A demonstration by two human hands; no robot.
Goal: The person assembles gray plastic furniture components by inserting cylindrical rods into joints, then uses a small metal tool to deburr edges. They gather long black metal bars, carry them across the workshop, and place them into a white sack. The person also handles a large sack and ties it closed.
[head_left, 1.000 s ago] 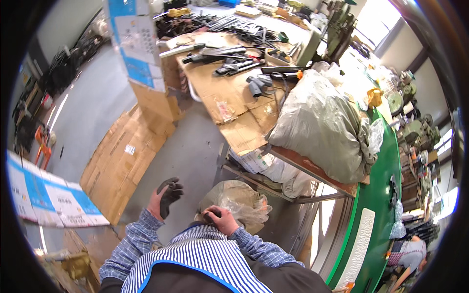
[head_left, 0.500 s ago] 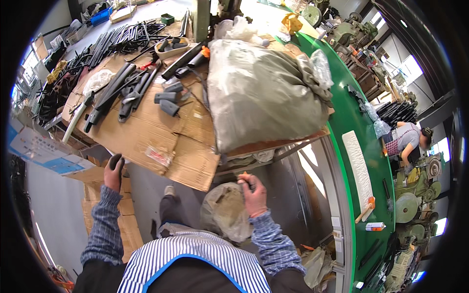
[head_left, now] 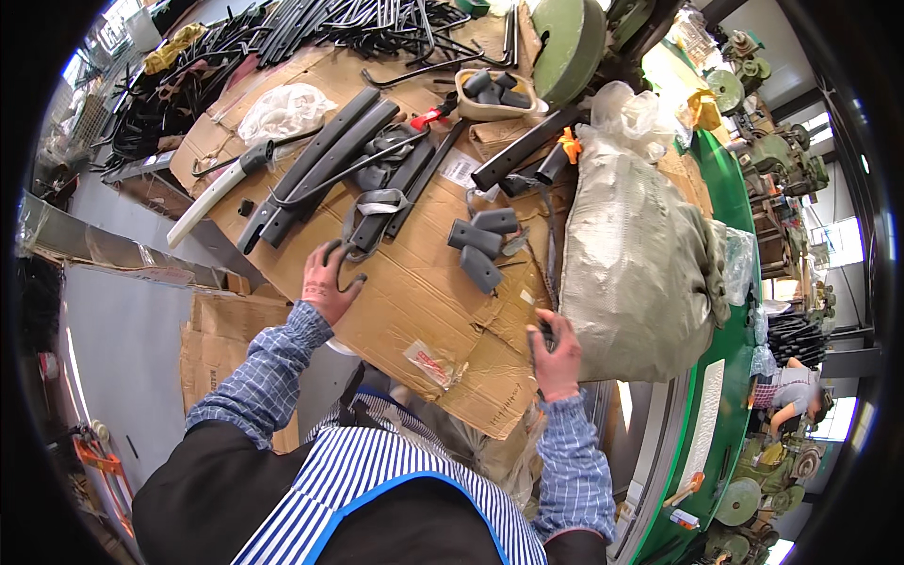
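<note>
My left hand (head_left: 330,288) is over the near left part of the cardboard sheet (head_left: 395,311), fingers and thumb spread, holding nothing. Its fingertips are close to a bundle of dark tubes with grey strips (head_left: 379,202). My right hand (head_left: 557,356) is by the right edge of the cardboard, next to the large grey sack (head_left: 636,245). Its fingers are half bent, the thumb stands apart, and nothing shows between them. Between my hands, further in, lie several short grey plastic sleeves (head_left: 478,247). Two long dark tubes (head_left: 325,169) lie beyond my left hand.
A curved white piece with a dark end (head_left: 217,200) overhangs the left edge. Behind are a tub of grey parts (head_left: 497,96), a white plastic bag (head_left: 285,113) and many bent black rods (head_left: 358,38). A green table (head_left: 702,377) runs along the right; another person (head_left: 791,395) bends beyond it.
My view has come nearer the table and turned. Both hands have risen from below the table edge to the cardboard. The right fingers have loosened from a pinch.
</note>
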